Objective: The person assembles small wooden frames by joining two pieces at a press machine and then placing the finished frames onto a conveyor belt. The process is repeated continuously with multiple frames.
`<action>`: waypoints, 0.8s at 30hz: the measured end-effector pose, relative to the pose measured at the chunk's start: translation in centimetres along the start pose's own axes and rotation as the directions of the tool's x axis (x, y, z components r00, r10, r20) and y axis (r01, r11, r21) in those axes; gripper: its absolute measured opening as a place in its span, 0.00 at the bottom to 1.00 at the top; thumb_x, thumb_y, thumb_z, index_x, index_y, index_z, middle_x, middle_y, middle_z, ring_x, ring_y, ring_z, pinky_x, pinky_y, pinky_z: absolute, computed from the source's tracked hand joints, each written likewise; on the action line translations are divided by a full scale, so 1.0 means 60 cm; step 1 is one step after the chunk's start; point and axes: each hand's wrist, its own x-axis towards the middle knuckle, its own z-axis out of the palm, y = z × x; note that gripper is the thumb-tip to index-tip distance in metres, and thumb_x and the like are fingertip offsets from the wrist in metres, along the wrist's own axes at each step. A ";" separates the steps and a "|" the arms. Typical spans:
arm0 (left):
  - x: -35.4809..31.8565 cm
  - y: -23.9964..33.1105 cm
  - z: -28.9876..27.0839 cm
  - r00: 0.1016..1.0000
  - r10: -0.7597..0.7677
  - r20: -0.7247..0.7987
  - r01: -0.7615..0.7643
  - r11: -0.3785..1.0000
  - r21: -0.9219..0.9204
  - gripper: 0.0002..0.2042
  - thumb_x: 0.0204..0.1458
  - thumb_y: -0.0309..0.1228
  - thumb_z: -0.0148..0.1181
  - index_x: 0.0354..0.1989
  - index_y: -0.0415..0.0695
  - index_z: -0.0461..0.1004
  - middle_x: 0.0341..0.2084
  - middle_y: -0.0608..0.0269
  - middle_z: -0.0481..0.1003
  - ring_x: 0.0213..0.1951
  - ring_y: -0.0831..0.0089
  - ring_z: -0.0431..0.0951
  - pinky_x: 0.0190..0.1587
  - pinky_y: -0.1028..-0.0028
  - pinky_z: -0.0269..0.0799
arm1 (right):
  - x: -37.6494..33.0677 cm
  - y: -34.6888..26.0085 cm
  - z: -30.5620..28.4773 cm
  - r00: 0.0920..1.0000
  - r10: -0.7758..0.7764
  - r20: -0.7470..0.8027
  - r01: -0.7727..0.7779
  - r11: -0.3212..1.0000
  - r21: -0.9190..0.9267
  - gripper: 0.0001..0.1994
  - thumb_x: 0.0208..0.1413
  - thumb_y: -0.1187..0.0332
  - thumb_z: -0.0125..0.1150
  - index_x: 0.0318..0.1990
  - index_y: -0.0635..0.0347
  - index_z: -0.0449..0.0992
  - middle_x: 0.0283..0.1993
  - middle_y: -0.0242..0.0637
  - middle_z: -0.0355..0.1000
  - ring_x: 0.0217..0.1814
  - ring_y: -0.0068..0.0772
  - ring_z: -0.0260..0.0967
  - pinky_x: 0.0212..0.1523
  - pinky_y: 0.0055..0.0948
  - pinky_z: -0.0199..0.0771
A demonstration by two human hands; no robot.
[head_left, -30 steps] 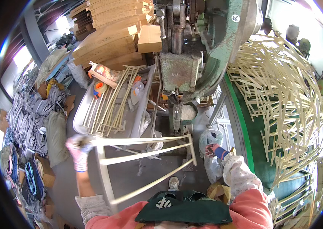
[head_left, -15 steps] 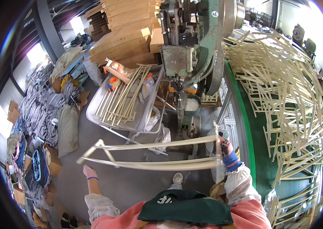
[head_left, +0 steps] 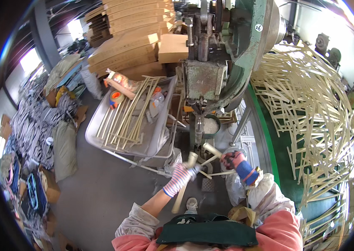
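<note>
A pale cream metal frame (head_left: pixel 204 161) of thin bars is held end-on in front of me, below the green press machine (head_left: pixel 223 71). My left hand (head_left: pixel 183 173), in a striped glove, grips one of its bars near the middle. My right hand (head_left: pixel 232 160), in a red glove with a blue cuff, grips another bar on the right side. Both hands sit close together just under the machine's tool head (head_left: pixel 200 108).
A grey metal tray (head_left: pixel 101 134) holding several similar frames stands to the left. Many finished frames (head_left: pixel 311 108) are heaped on the right. Stacked cardboard boxes (head_left: pixel 131 37) stand behind, with bags and clutter (head_left: pixel 38 125) on the floor at left.
The frame was held wide and flat between spread arms; it has swung round end-on toward the machine, and my left hand has come in from the far left next to my right.
</note>
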 end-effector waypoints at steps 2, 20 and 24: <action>0.080 0.007 -0.008 0.975 0.044 -0.220 -0.087 0.978 -0.190 0.08 0.50 0.32 0.62 0.27 0.39 0.78 0.13 0.74 0.69 0.14 0.86 0.64 0.17 0.81 0.55 | 0.030 -0.012 0.001 0.997 0.047 -0.055 -0.040 0.993 0.113 0.05 0.55 0.76 0.53 0.39 0.63 0.72 0.27 0.31 0.69 0.18 0.17 0.59 0.16 0.20 0.55; 0.271 0.071 -0.039 0.998 -0.062 -0.019 0.056 0.975 -0.214 0.11 0.48 0.33 0.64 0.18 0.45 0.72 0.11 0.75 0.66 0.13 0.86 0.60 0.17 0.80 0.52 | 0.126 -0.030 0.090 0.998 0.062 -0.028 -0.045 0.909 0.414 0.09 0.59 0.71 0.50 0.43 0.68 0.69 0.23 0.30 0.63 0.21 0.22 0.58 0.24 0.25 0.67; 0.276 0.083 -0.046 0.999 -0.024 0.023 0.028 0.982 -0.188 0.10 0.49 0.33 0.64 0.19 0.45 0.73 0.11 0.75 0.66 0.14 0.86 0.60 0.18 0.81 0.53 | 0.104 -0.049 0.105 0.999 -0.054 0.001 0.048 0.898 0.438 0.11 0.61 0.68 0.50 0.44 0.67 0.69 0.23 0.30 0.62 0.18 0.19 0.55 0.26 0.23 0.66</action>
